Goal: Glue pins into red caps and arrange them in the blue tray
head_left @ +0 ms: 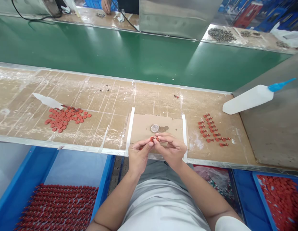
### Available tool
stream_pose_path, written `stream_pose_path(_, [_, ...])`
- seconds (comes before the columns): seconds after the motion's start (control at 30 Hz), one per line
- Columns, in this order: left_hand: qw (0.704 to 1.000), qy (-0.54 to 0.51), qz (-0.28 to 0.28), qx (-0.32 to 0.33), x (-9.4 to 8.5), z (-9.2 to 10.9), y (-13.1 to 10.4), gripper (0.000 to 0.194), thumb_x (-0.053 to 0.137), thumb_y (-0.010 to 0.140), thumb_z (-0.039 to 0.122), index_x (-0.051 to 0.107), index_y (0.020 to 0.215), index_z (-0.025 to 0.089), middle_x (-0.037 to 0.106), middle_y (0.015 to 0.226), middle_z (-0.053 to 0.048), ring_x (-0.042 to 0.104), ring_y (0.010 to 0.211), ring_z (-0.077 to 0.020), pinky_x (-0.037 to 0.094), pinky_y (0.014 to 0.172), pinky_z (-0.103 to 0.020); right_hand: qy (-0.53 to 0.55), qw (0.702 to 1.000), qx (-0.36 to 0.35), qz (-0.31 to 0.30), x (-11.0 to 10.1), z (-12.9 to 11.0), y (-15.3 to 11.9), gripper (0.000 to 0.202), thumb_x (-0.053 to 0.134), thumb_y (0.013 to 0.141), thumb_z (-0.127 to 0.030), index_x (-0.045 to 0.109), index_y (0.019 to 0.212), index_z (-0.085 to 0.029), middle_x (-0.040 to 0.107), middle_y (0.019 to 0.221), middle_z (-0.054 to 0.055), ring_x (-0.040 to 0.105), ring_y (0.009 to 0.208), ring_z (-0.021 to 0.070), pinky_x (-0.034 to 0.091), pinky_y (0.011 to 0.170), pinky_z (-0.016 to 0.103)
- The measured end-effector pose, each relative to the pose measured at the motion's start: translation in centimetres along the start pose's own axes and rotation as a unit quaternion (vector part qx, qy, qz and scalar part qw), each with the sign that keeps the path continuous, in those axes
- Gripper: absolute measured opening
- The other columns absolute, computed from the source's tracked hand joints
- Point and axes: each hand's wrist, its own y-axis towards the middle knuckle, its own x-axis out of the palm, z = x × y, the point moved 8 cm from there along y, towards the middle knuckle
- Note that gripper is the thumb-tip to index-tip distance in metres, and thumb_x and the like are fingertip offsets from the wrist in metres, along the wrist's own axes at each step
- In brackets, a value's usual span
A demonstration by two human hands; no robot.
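Both hands meet over the front edge of a cardboard sheet [141, 123]. My left hand [140, 154] pinches a small red part [152, 139] between thumb and fingers. My right hand [170, 148] is closed on the other side of the same part, its fingertips touching it. Just beyond the fingers sits a small round container [154, 128], beside a dark wet patch. To the left lies a pile of red discs [61, 120]. Several red parts with dark metal pieces [211, 130] stand in rows on the right.
A white bottle with a blue nozzle [248, 99] leans at the right by a metal panel. Blue bins [107, 173] with red parts sit below the table edge. Across the green belt [115, 51] a person's hand [106, 5] shows.
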Motion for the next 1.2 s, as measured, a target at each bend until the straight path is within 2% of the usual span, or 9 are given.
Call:
stream_pose_path(0.17, [0.998, 0.039, -0.011, 0.038, 0.4, 0.2, -0.3, 0.017, 0.076, 0.067, 0.013, 0.075, 0.082, 0.021, 0.075, 0.091, -0.004, 0.07, 0.09, -0.0174, 0.057, 0.082, -0.029, 0.031, 0.999, 0.022, 0.022, -0.6, 0.7, 0.0, 0.018, 0.075, 0.066, -0.012, 0.069, 0.079, -0.023, 0.073, 0.085, 0.005, 0.07, 0.083, 0.0207, 0.061, 0.074, 0.038])
stream_pose_path(0.43, [0.995, 0.077, 0.003, 0.066, 0.5, 0.3, -0.4, 0.016, 0.076, 0.067, 0.013, 0.075, 0.08, 0.022, 0.076, 0.088, -0.003, 0.07, 0.086, -0.0169, 0.057, 0.081, -0.029, 0.085, 0.996, 0.035, 0.015, -0.8, 1.0, 0.1, 0.021, 0.075, 0.064, -0.009, 0.069, 0.079, -0.023, 0.073, 0.086, 0.004, 0.07, 0.081, 0.0206, 0.061, 0.072, 0.038])
stream_pose_path(0.6, [0.994, 0.086, -0.003, 0.069, 0.9, 0.3, -0.4, 0.015, 0.076, 0.067, 0.014, 0.075, 0.08, 0.021, 0.076, 0.088, -0.003, 0.07, 0.086, -0.0186, 0.058, 0.08, -0.032, 0.078, 0.996, 0.041, 0.014, -1.0, 1.0, 0.1, 0.02, 0.075, 0.065, -0.01, 0.069, 0.08, -0.023, 0.074, 0.085, 0.004, 0.071, 0.081, 0.0212, 0.061, 0.073, 0.038])
stream_pose_path(0.8, [0.995, 0.089, -0.014, 0.053, 1.1, -0.1, -0.3, 0.017, 0.076, 0.068, 0.014, 0.075, 0.084, 0.02, 0.075, 0.091, -0.005, 0.07, 0.09, -0.0199, 0.056, 0.085, -0.034, 0.045, 0.996, 0.059, 0.05, -1.8, 1.5, -0.3, 0.017, 0.076, 0.066, -0.014, 0.069, 0.079, -0.022, 0.074, 0.081, 0.003, 0.071, 0.077, 0.0195, 0.061, 0.073, 0.035])
stream_pose_path(1.2, [0.997, 0.073, -0.028, 0.029, 1.4, -0.4, -0.4, 0.022, 0.076, 0.066, 0.012, 0.074, 0.087, 0.02, 0.076, 0.09, -0.005, 0.07, 0.087, -0.0178, 0.054, 0.09, -0.035, 0.053, 0.99, 0.119, 0.048, -2.1, 2.6, -0.7, 0.021, 0.078, 0.067, -0.02, 0.068, 0.085, -0.02, 0.073, 0.084, 0.005, 0.071, 0.076, 0.0182, 0.06, 0.072, 0.031])
